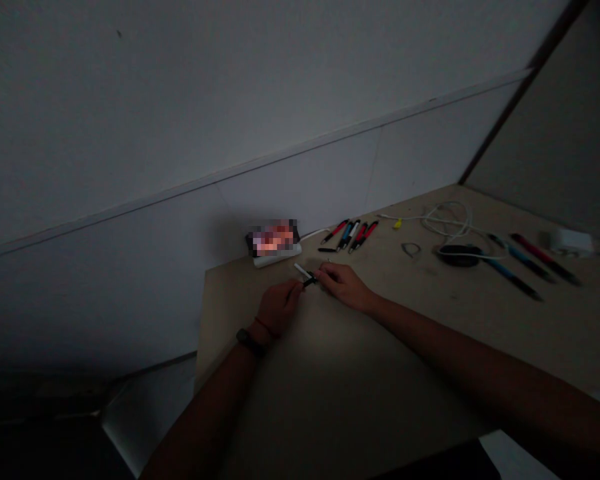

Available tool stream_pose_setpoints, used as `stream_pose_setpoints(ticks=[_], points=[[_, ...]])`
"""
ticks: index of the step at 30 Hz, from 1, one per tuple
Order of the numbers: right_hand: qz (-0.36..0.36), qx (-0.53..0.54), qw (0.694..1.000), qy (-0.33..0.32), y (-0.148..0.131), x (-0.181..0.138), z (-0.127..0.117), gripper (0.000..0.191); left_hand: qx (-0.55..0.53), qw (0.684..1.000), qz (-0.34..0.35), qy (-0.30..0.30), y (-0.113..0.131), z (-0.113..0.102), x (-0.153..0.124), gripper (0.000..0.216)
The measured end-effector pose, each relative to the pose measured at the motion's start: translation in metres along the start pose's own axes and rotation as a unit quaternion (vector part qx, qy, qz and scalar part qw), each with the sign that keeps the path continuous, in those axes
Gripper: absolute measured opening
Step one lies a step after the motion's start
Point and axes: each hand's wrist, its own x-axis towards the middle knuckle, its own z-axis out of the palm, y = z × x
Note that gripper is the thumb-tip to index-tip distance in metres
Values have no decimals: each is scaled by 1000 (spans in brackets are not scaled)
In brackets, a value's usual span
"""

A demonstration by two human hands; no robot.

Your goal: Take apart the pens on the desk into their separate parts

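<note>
Close together over the table [330, 373], my left hand [280, 303] and my right hand [347, 285] have their fingertips nearly meeting. A short black pen part [309, 281] spans the gap, pinched by the fingers of both hands. Just behind it is a white pen barrel [302, 271]; I cannot tell whether it is held or lies on the table. Behind the hands, a phone [274, 238] with a lit, blurred screen leans on a white stand [277, 256]. The dim light hides finer details of the pen part.
Several pens with red, blue and white barrels [353, 235] lie by the wall. To the right are a coiled white cable [450, 220], a dark oval object [459, 255], larger pens [545, 259] and a white block [573, 242]. A small yellow piece [398, 224] lies near the cable.
</note>
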Motion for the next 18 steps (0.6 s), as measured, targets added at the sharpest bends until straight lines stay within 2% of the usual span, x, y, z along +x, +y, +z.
stream_pose_setpoints(ticks=[9, 14, 18], points=[[-1, 4, 1000, 13, 0, 0, -1, 44, -4, 1000, 0, -4, -1, 0, 1, 39], [11, 12, 998, 65, 1, 1, -1, 42, -26, 1000, -5, 10, -1, 0, 0, 30], [21, -25, 995, 98, 4, 3, -3, 38, -23, 999, -18, 16, -1, 0, 0, 30]])
